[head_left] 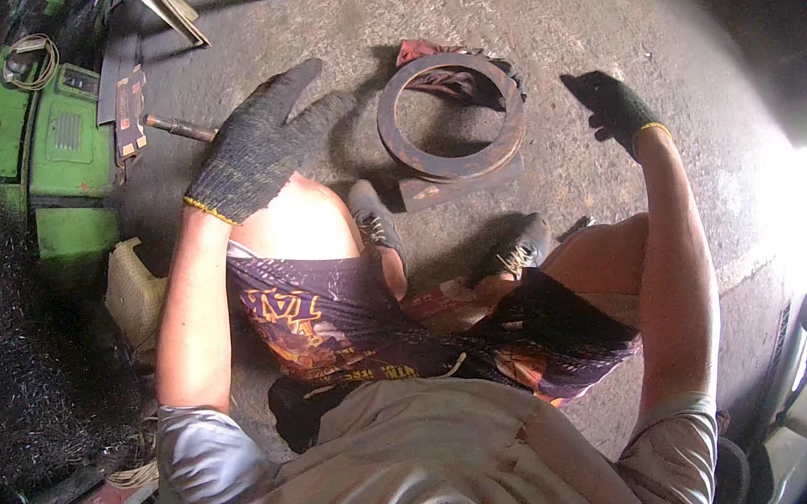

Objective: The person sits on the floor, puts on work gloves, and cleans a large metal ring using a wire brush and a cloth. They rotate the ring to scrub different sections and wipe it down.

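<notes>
A dark knit work glove covers my left hand, whose fingers are stretched out with a gap between them. Behind that hand runs a brownish metal rod, partly hidden; no grip on it shows. In front of me a flat, rusty metal ring lies tilted on a metal block. A dark red cloth is bunched behind and under its far edge. My right hand, gloved alike, hovers to the right of the ring, apart from it. Its fingers are parted and slightly bent, with nothing seen in them.
My shoes stand close to the block. At the left are a green machine, a heap of dark metal shavings and a beige plastic container. Metal legs stand at the far left; bright light comes from the right.
</notes>
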A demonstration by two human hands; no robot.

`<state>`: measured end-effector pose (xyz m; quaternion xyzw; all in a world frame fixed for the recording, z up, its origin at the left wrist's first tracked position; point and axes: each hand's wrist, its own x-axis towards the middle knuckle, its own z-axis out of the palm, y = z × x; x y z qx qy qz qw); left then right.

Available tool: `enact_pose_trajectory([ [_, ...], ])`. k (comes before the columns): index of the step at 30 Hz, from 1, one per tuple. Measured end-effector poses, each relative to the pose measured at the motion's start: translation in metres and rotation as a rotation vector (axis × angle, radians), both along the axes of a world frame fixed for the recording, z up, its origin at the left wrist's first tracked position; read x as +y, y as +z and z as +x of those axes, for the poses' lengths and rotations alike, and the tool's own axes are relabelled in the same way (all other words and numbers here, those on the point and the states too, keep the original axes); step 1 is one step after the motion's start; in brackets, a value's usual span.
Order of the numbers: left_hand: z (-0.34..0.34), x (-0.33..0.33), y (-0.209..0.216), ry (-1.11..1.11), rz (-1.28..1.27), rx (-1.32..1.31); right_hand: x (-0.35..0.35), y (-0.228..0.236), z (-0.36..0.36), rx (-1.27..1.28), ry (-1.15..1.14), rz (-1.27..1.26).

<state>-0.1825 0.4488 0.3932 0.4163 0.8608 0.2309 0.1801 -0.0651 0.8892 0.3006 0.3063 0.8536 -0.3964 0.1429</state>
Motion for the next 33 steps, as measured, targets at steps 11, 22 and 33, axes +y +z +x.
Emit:
enact_pose_trajectory([
  [11,0.084,0.103,-0.074,0.138,0.659,-0.560,-0.138,0.041,0.005,0.777,0.424,0.184],
  [22,0.083,0.093,-0.074,0.557,0.405,-0.475,-0.251,0.021,0.036,0.691,-0.153,-0.235],
  [33,0.099,0.046,-0.069,0.203,0.520,-0.084,-0.274,0.044,0.100,0.835,0.309,0.007],
])
